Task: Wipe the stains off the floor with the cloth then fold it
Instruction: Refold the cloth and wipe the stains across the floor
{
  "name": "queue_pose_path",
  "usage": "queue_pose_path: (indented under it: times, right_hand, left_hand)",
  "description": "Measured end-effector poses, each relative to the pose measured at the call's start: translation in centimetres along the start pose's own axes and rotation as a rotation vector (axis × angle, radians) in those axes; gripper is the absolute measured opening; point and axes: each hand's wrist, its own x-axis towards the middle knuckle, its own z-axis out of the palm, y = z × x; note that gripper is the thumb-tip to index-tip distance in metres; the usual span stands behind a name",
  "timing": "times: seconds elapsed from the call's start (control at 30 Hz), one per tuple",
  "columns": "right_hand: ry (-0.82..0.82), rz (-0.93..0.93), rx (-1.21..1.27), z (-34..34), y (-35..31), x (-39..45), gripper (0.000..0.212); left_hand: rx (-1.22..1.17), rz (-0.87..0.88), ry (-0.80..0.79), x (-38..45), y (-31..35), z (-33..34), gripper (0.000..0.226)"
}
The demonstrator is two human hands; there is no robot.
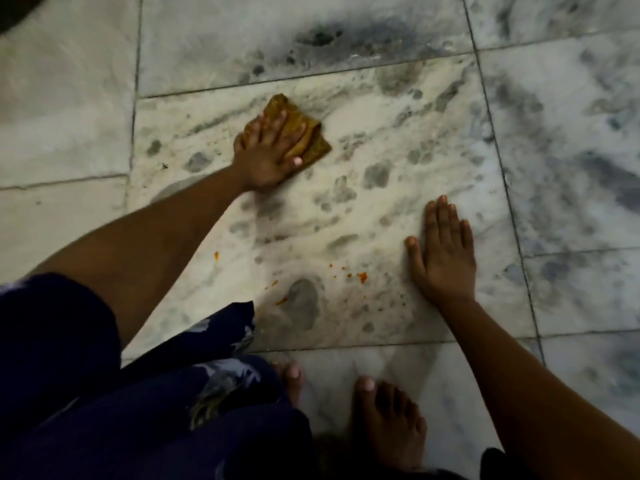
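Cloth, mustard-yellow, folded, crumpled fabric (298,133): lies on the pale grey-veined marble tile floor (398,140), in the far left part of the large central tile. Left hand (268,150): laid flat on top of the cloth, fingers straight and slightly spread, palm pressing the fabric down to the floor; the heel of the hand reaches just past the near edge of the cloth onto the tile. Right hand (443,251): well apart from the cloth, to its right and nearer the person, palm flat on the same tile, fingers straight and close together, thumb held out to the side; holds nothing. Stains, orange-red specks and smears (360,277): scattered on the tile nearer the person than the cloth, between the two arms, none touching the cloth. Garment, dark navy fabric with pale print (156,393): fills the near left, well below the cloth. Bare feet (391,420): planted on the next tile, on the person's side of the stains.
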Motion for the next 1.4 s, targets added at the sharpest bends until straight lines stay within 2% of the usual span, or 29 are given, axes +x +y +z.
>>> queue_pose_path:
  times: [0.1,0.2,0.3,0.37,0.47,0.53,0.6,0.73,0.87,0.97,1.03,1.1,1.17,1.3,1.4]
  right_hand:
    - [0.039,-0.011,0.031,-0.2,-1.1,1.0,0.068]
    - [0.039,-0.045,0.048,0.4,-3.2,2.7,0.066]
    - [-0.001,-0.130,0.021,1.3,-5.1,4.6,0.065]
    - [-0.020,-0.150,0.012,1.6,-5.7,5.3,0.065]
    - [-0.021,-0.146,-0.006,1.6,-5.6,5.3,0.067]
    - [-0.015,-0.149,0.003,1.6,-5.4,5.3,0.066]
    - [-0.011,-0.151,0.018,1.6,-5.4,5.2,0.065]
    - [-0.021,-0.150,-0.007,1.5,-5.7,5.2,0.067]
    - [-0.031,-0.163,-0.021,1.6,-6.0,5.2,0.069]
    - [-0.020,-0.154,-0.028,1.6,-5.9,5.2,0.070]
    - [-0.026,-0.154,-0.027,1.7,-5.8,5.2,0.070]
    - [-0.033,-0.148,-0.028,1.6,-5.6,5.1,0.071]
    - [-0.042,-0.157,-0.026,1.6,-5.6,5.2,0.073]
    - [-0.048,-0.147,-0.037,1.7,-5.8,5.2,0.073]
    - [-0.033,-0.129,-0.062,2.0,-6.3,5.1,0.070]
  left_hand:
    - [0.045,0.105,0.122,-7.2,1.3,4.1,0.068]
    - [0.055,0.263,0.138,-14.0,2.2,7.9,0.058]
    - [0.039,0.352,0.124,-13.5,0.7,7.6,0.057]
    - [0.012,0.280,0.119,-11.0,-0.6,6.4,0.061]
    - [-0.003,0.008,0.111,-6.3,-3.1,3.5,0.067]
    - [-0.060,-0.149,0.078,-3.8,-4.7,1.6,0.062]
    - [-0.088,-0.204,0.061,-3.4,-5.2,1.0,0.059]
    - [-0.013,-0.088,0.131,-9.2,-3.2,4.2,0.070]
    - [0.113,0.130,0.193,-17.9,0.0,8.9,0.057]
    - [0.145,0.217,0.168,-17.7,-1.2,8.6,0.056]
    - [0.119,0.096,0.124,-15.6,-3.3,6.9,0.068]
    - [0.044,-0.137,0.074,-13.1,-6.2,4.8,0.086]
    - [0.004,-0.318,0.010,-11.7,-8.6,2.9,0.085]
    - [0.045,-0.298,0.009,-14.0,-7.5,3.5,0.077]
    - [0.076,-0.100,0.116,-19.7,-4.4,8.4,0.067]
